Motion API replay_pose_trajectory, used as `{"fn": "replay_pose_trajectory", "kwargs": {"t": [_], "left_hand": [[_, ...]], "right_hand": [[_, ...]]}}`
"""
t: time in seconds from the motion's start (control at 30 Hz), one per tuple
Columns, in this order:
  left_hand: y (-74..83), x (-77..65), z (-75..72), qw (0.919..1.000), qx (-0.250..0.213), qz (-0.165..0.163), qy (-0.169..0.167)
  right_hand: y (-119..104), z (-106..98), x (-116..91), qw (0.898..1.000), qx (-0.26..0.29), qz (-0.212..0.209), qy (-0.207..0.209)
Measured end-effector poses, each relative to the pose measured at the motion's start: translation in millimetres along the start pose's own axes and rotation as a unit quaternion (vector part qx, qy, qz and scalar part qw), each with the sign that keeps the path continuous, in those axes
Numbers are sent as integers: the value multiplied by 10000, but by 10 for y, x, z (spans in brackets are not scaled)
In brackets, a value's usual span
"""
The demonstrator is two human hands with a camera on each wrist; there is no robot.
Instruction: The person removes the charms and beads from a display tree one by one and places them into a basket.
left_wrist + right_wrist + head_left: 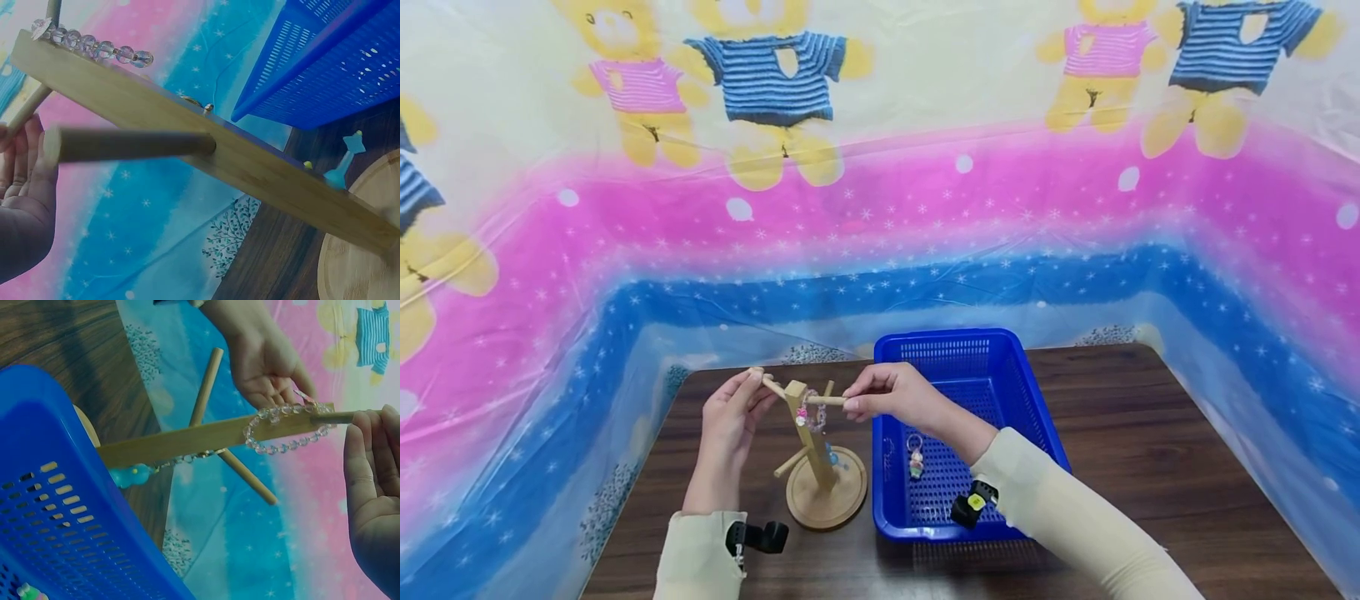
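A wooden peg stand (pixel 818 458) with a round base is upright on the table. My left hand (pixel 730 421) pinches the end of its upper left peg. With thumb and fingers, my right hand (pixel 898 396) pinches the tip of the upper right peg. A bracelet of clear pinkish beads (pixel 284 448) hangs round that right peg, close to the post, with a pink charm (pixel 801 412) at its side. Lower on the post's right side hangs a light-blue keychain (pixel 131 476) on a metal chain. A bare lower peg (pixel 131 145) crosses in front of the post in the left wrist view.
Right of the stand sits a blue plastic basket (pixel 891 467) with slotted walls, its rim near the right forearm. Inside it lies a small figure keychain (pixel 916 462) with a clear ring. The dark wooden table (pixel 1150 467) meets a printed bear curtain (pixel 865 275) behind.
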State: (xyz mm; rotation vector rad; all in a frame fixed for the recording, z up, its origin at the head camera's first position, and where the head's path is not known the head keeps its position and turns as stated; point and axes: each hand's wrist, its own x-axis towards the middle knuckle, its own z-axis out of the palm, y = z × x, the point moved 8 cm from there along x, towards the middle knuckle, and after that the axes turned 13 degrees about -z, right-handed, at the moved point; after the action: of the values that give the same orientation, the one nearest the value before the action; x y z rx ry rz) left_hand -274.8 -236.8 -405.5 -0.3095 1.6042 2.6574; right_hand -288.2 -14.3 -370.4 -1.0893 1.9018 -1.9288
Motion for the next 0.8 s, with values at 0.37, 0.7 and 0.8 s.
{"fn": "replay_pose_trajectory", "kwargs": {"t": [0.37,0.7,0.8], "left_hand": [[32,118,78,9989,323,-352,-16],[2,218,167,9948,847,-562,-12],[-20,254,196,9936,952,-603,39]], "right_hand": [[4,156,-45,9998,73,-166,108],[43,361,-111,9978,352,-413,377],[50,422,-142,9968,178,-484,606]]}}
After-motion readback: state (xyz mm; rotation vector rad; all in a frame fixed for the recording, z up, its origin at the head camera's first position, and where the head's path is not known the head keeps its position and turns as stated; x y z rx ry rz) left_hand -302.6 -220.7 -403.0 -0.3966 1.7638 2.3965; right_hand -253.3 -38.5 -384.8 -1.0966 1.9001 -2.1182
